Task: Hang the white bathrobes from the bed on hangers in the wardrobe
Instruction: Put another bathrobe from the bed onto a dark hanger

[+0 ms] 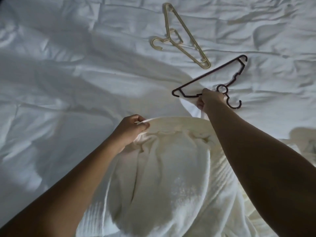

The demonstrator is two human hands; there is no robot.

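Threading the hanger into the collar is the step in hand, so let the cloth make room for it. The bathrobe (171,159) lies heaped on the bed (68,74) at 6 o'clock, with its collar edge arching across the middle of the view. Your left hand (130,132) is at 9 o'clock of that arch, fingers pinched together on the collar rim. Your right hand (211,100), at 2 o'clock of the heap, has its fingers curled round the dark hanger (208,73) near its neck, and seems to clamp a fold of the robe with it.

Lift the rim with your left hand so the neck opening gapes. Then slide the hanger's free end, now pointing toward 9 o'clock, under that shoulder first. If the right fingers do trap cloth, let it slip free before you push, or the hanger will likely drag the robe along. Seat the second shoulder after the first, with the hook outside the collar.

The beige hanger (171,41) waits at 12 o'clock, well apart. The wardrobe is out of view.
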